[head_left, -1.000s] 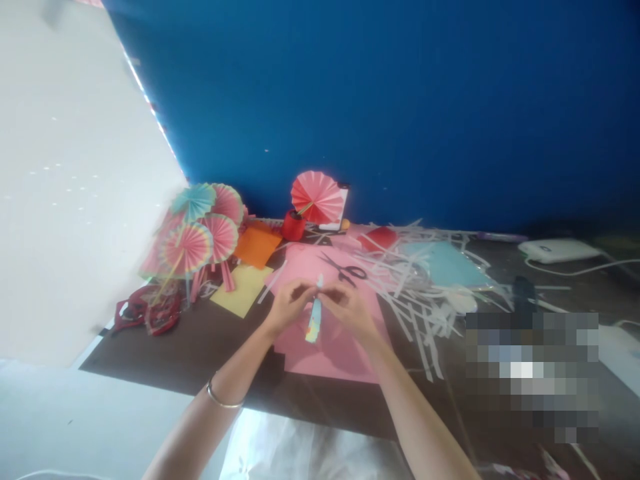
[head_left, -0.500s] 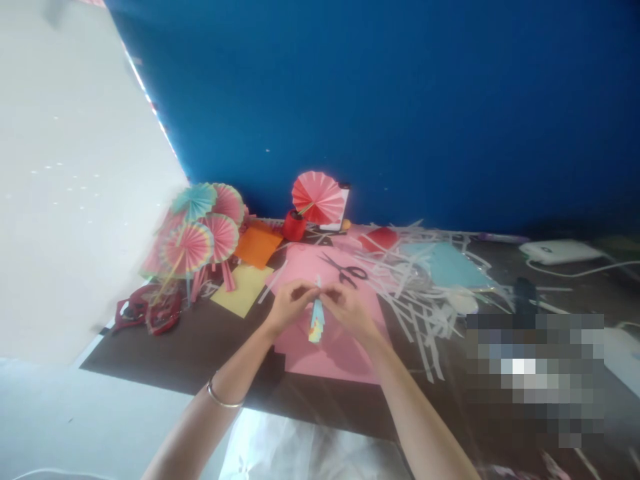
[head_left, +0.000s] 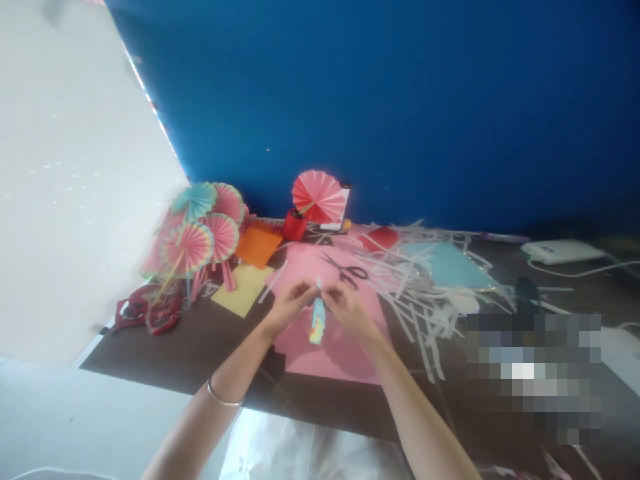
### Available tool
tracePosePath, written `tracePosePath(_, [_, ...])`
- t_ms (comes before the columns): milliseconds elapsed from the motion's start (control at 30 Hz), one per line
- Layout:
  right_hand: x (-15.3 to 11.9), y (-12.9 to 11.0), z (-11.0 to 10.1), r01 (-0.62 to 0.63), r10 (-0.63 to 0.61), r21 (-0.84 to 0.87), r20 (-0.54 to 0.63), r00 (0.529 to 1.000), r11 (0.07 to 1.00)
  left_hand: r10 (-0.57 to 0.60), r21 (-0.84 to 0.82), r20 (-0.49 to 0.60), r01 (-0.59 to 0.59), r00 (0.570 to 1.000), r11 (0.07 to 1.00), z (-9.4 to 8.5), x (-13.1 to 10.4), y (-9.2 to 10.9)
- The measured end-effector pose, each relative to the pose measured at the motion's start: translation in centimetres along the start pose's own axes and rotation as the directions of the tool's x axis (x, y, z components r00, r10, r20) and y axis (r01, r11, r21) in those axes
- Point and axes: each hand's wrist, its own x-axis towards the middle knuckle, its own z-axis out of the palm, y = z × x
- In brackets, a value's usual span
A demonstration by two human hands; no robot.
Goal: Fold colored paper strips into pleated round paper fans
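Observation:
A narrow strip of pleated paper (head_left: 317,321), light blue with a yellow and orange lower end, hangs between my hands over a pink sheet (head_left: 330,363). My left hand (head_left: 293,301) pinches it near the top from the left. From the right, the fingers of my right hand (head_left: 345,307) are closed on the same spot, fingertips nearly meeting. Exactly what the fingertips press on is too small to make out. Black-handled scissors (head_left: 349,270) lie just beyond my hands on the pink sheet.
Finished round paper fans (head_left: 187,247) stand at the left, near a red object (head_left: 163,313). Orange paper (head_left: 259,245) and yellow paper (head_left: 243,291) lie closer in. A pink fan (head_left: 319,197) rises behind a red tape roll (head_left: 294,225). White paper strips (head_left: 425,333) tangle at the right.
Both hands stay almost in place with the pleated paper between them. The paper's lower end has shifted very slightly to the right, and the fingertips have moved a little.

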Motion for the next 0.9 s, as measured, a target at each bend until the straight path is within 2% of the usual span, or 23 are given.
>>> tracePosePath(233, [0.12,-0.38,-0.21,-0.074,0.075,0.130,-0.009,0.997,0.989,0.082,0.202,-0.012,-0.078,0.997,0.976,0.04,-0.03,0.05])
tracePosePath(500, [0.24,0.32,0.42,-0.119,0.129,0.324,-0.009,0.992,0.939,0.139,0.298,-0.051,-0.118,0.989,0.947,0.24,-0.23,0.04])
tracePosePath(733, [0.26,0.32,0.01,-0.109,0.107,0.241,0.019,0.994,0.964,0.132,0.301,0.000,-0.126,0.991,0.945,0.19,-0.22,-0.21])
tracePosePath(900, [0.09,0.13,-0.24,-0.072,0.069,0.143,0.020,0.997,0.987,0.152,0.318,-0.039,-0.132,0.988,0.939,0.30,-0.28,-0.44])
